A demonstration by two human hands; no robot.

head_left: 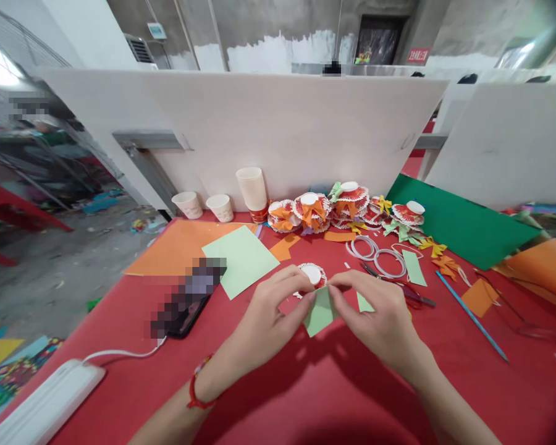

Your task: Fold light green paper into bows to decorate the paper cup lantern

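One small piece of light green paper (pixel 321 318) is over the middle of the red surface (pixel 120 318), pinched between the left hand (pixel 271 309) and the right hand (pixel 380 309), whose fingertips cover its upper corners. Just beyond, one red-and-white cup flower (pixel 311 274) is partly hidden, and the right hand blocks part of another green scrap (pixel 364 302). Around them lie one pixelated phone (pixel 194 314), one larger green sheet (pixel 241 261), two white coils (pixel 375 254) and one blue pencil (pixel 472 316), while a white box (pixel 50 398) is cut off at lower left.
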